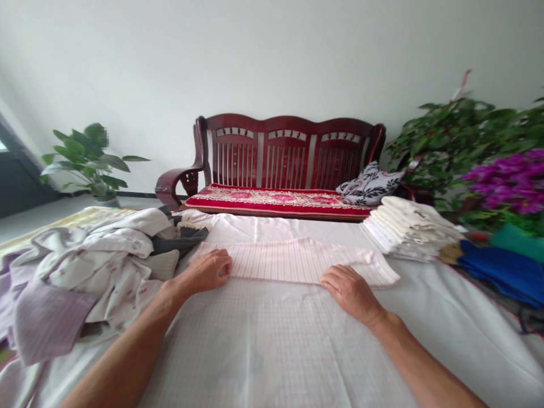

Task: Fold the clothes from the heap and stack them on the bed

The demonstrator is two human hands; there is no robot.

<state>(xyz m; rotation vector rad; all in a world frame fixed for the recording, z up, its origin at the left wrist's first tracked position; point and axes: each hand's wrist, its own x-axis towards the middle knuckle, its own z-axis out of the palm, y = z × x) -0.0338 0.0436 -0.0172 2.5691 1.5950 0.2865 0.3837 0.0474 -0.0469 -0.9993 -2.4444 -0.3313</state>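
Note:
A pink-and-white striped garment (280, 260) lies folded into a long flat strip across the white cloth. What kind of garment it is, I cannot make out. At the strip's left end, my left hand (212, 266) has its fingers curled closed on the near edge. My right hand (348, 286) grips the same near edge right of the middle, fingers pressed together. Beyond that hand, the strip's right end (380, 269) lies flat and loose.
To the left is a heap of rumpled clothes (97, 266). A stack of folded white clothes (412, 226) stands at the right, with blue folded cloth (501, 272) beyond. Behind the cloth-covered surface (255, 345) stands a wooden bench (284, 147); plants (459, 141) flank it.

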